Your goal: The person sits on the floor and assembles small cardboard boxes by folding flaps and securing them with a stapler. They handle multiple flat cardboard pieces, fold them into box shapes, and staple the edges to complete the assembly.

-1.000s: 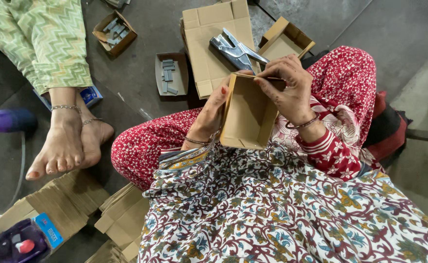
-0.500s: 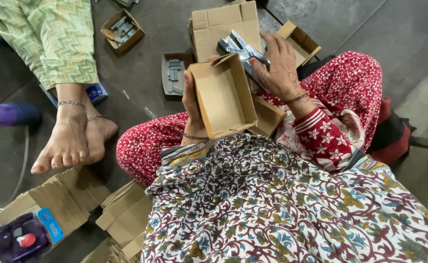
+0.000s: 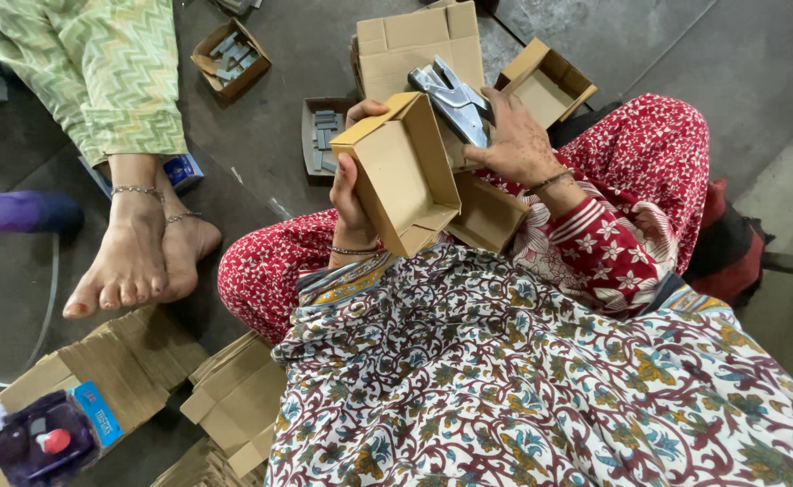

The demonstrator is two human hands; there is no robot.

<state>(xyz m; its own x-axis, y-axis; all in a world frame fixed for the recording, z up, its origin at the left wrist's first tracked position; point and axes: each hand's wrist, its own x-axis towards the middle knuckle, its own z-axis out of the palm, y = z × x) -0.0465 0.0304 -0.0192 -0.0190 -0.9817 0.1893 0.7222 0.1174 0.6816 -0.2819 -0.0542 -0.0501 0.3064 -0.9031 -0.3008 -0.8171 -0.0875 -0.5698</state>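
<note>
Holding an open cardboard tray [image 3: 405, 176] tilted above the lap.
Left hand [image 3: 351, 185] clamps its long side, which runs away from her; right hand [image 3: 514, 144] grips the metal stapler [image 3: 451, 95] just beyond its far edge.

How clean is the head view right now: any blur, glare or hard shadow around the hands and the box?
Head view: light is soft and even, with no hard shadows; the cardboard box in the left hand is sharp; the right hand on the metal stapler is clear too; slight sheen on the metal; wide-angle stretch toward the edges.
</note>
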